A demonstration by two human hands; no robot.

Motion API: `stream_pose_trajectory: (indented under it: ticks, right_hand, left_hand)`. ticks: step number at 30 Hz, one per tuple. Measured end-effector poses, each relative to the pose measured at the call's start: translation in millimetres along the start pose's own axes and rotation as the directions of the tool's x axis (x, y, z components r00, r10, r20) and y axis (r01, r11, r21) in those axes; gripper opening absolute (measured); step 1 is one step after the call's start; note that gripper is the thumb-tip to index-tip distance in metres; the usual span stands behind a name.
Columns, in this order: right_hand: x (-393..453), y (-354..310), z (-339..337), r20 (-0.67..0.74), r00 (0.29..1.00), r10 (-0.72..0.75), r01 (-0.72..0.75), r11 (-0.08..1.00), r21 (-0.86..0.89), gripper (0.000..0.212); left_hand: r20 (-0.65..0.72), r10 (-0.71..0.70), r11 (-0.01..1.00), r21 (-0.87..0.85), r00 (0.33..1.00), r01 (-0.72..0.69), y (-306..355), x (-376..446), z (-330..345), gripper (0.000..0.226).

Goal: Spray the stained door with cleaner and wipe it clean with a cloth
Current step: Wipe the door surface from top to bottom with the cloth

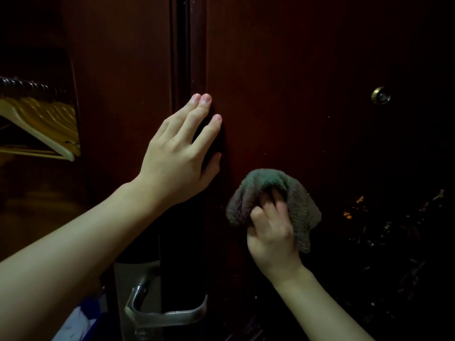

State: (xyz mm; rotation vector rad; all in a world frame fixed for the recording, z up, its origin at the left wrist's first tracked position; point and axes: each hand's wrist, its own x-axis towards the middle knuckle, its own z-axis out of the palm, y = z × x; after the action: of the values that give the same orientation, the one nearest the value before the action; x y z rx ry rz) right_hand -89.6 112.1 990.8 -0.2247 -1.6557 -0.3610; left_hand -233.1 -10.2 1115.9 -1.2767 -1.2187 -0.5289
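Note:
The dark reddish-brown door fills the middle and right of the head view. My left hand rests flat against the door's left edge with its fingers spread and nothing in it. Lower down, my right hand holds a bunched grey-green cloth and presses it against the door face. Small orange and pale specks mark the dark door surface to the right of the cloth. No spray bottle is in view.
A brass peephole sits at the upper right of the door. A silver lever handle juts out at the bottom, below my left forearm. Pale clothes hangers hang on a rail at the left. The scene is dim.

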Motion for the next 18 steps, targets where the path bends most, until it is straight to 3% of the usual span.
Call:
stream_pose_trajectory:
  ticks: [3,6,12,15,18]
  right_hand:
    - [-27.1,14.2,-13.7,0.050,0.999,0.011,-0.008,0.998,-0.060,0.011]
    - [-26.2,6.5,-14.0,0.016,0.999,0.052,-0.050,0.993,-0.110,0.014]
    - [10.9,-6.9,2.2,-0.015,0.999,0.040,-0.040,0.999,0.007,0.014]
    - [-10.7,7.1,-6.8,0.009,0.992,0.128,-0.128,0.992,-0.010,0.020]
    - [8.0,13.9,-14.7,-0.096,0.959,0.266,-0.270,0.963,-0.026,0.032]
  left_hand:
    - [0.012,-0.013,0.999,-0.030,1.000,0.013,0.3,-0.1,-0.5,0.049]
    - [0.023,-0.020,0.999,-0.047,1.000,0.021,1.5,-0.8,-0.5,0.048]
    - [0.081,0.022,0.998,-0.054,0.996,-0.018,-5.1,-0.7,-5.5,0.048]
    - [0.105,0.085,0.991,-0.115,0.991,-0.073,-16.2,1.2,-12.3,0.044]
    - [0.107,0.124,0.980,-0.172,0.987,-0.104,-24.7,4.2,-17.6,0.041]
